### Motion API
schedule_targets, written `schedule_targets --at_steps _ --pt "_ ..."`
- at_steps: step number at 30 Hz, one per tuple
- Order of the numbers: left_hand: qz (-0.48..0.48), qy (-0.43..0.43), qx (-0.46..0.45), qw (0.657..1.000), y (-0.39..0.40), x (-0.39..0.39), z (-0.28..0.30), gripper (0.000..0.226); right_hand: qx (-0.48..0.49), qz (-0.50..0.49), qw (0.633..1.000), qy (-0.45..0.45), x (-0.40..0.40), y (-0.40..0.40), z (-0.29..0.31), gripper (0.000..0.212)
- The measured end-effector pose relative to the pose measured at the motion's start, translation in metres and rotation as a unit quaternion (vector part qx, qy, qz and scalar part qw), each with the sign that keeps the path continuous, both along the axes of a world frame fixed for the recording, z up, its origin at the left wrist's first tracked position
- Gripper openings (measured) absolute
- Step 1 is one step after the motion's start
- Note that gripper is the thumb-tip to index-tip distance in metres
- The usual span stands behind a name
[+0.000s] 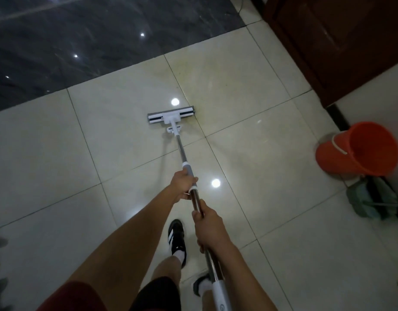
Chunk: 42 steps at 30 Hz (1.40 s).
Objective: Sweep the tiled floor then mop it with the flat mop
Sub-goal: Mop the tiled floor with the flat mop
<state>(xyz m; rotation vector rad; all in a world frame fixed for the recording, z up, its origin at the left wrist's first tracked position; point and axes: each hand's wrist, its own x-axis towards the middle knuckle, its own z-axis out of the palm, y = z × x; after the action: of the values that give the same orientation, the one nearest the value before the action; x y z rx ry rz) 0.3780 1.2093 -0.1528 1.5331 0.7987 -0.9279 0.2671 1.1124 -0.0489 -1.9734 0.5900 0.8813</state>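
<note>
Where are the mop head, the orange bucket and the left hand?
mop head (171, 117), head view, white centre bracket.
orange bucket (335, 157), head view, outer wall.
left hand (182, 185), head view, back of hand.

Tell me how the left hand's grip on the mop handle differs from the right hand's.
The left hand grips farther down the flat mop, on the grey sleeve of the pole; the right hand grips higher, on bare metal shaft. The left hand sits ahead, nearer the mop head; the right hand is closer to the body. The left arm comes in from the lower left; the right runs alongside the shaft. Both curl fully round the pole.
</note>
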Motion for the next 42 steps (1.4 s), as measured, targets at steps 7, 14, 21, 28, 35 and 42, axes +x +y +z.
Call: schedule_targets --at_steps 7,14,21,28,35,42 --pt "-0.021 -0.009 0.002 1.000 -0.016 -0.068 -0.003 0.029 -0.016 -0.001 1.000 0.005 -0.069 -0.011 0.000 0.035" --pt "-0.039 -0.033 0.043 0.998 -0.055 -0.165 0.000 0.026 -0.017 -0.006 0.999 -0.037 -0.172 -0.045 0.001 0.039" --pt "-0.042 -0.061 0.067 0.995 -0.090 -0.247 0.006 0.043 0.014 -0.042 0.998 -0.049 -0.252 -0.076 0.011 0.041" --pt "-0.050 -0.053 0.063 0.995 -0.109 -0.280 0.006 0.047 0.019 -0.074 0.995 -0.056 -0.284 -0.093 0.016 0.040" --pt "-0.057 -0.059 0.084 0.993 -0.101 -0.234 -0.004 0.059 0.020 -0.106 0.993 -0.051 -0.243 -0.084 0.000 0.042" --pt "-0.043 -0.060 0.062 0.995 -0.094 -0.176 -0.021 0.057 0.002 -0.103 0.994 -0.040 -0.179 -0.074 -0.008 0.041"
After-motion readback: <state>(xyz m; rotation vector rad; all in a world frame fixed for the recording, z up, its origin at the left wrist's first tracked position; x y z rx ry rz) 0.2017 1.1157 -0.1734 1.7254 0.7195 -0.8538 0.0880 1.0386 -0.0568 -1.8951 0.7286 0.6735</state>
